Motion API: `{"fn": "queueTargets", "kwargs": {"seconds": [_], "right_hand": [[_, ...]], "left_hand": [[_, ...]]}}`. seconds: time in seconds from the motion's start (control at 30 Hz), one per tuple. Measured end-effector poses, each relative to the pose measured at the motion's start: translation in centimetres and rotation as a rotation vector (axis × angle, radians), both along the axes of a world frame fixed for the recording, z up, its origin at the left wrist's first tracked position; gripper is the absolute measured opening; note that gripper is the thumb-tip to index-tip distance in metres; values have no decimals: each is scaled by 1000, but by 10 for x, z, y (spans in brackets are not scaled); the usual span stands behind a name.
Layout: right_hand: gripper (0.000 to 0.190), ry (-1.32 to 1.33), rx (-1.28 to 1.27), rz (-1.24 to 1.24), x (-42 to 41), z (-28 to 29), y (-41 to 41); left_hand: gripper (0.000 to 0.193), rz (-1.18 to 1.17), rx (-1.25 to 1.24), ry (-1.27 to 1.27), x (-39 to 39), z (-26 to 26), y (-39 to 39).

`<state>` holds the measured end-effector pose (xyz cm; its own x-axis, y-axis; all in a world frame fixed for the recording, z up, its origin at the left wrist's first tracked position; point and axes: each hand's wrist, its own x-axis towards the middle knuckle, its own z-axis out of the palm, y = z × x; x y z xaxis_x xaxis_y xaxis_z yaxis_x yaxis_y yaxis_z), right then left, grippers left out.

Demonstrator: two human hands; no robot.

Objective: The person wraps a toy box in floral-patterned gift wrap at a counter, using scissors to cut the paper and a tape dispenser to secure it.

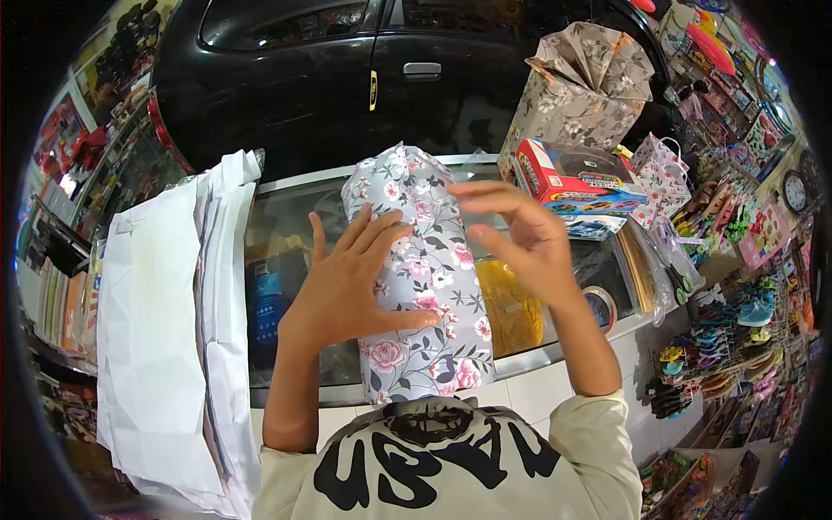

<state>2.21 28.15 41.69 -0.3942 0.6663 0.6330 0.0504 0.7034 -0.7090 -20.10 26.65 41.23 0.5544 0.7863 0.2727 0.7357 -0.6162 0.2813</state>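
Note:
A long parcel in grey floral gift wrap lies lengthwise before me on a glass display counter. A seam runs along its top, and the paper at its far end is gathered and folded. My left hand rests on the parcel's left side, fingers spread and thumb pointing right. Over the far right edge hovers my right hand, curved, with thumb and fingers apart and nothing between them. Whether its fingertips touch the paper, I cannot tell.
White paper sheets are stacked on the left. At right stand a tall floral-wrapped package, a toy car box and a floral gift bag. A tape roll and green-handled scissors lie nearby. A black car stands behind the counter.

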Motion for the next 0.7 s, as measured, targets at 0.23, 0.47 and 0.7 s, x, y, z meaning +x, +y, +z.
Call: {"fn": "queueTargets", "kwargs": {"seconds": [0.23,0.47,0.7], "right_hand": [[21,97,-526,93,-10,5,-25],[26,51,-540,65,-14,-4,-27],[32,72,-552,37,-15,-11,-32]], "left_hand": [[116,3,-57,26,3,-2,-5],[123,19,-94,58,3,-1,-8],[124,25,-108,50,3,-2,-9]]}}
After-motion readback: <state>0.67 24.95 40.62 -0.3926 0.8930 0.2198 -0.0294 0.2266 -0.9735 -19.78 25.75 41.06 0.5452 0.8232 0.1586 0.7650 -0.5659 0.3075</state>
